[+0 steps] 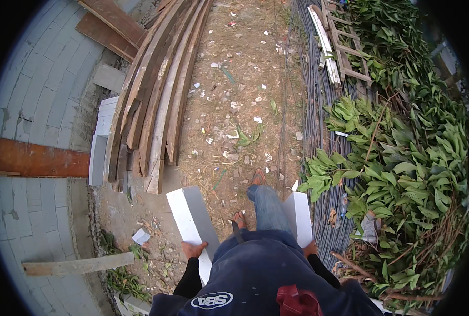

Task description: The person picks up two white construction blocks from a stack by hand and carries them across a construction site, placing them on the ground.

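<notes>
My left hand [194,249] is closed on a long pale block [192,218], which looks like a lightweight concrete block. It hangs at my left side, its top face white and its inner side grey. On my other side, a similar pale block [298,213] is carried by my right hand [310,248], whose fingers are mostly hidden behind the block. Both blocks point forward along my legs and are held apart from each other. The undersides of both are out of sight.
Long timber planks [163,105] are stacked ahead on the left, beside a grey block wall [45,95]. More pale blocks [98,152] stand by it. Along the right lie steel rods [318,126], a wooden ladder [350,50] and leafy cut branches [408,174]. Rubble litters the dirt path [234,79].
</notes>
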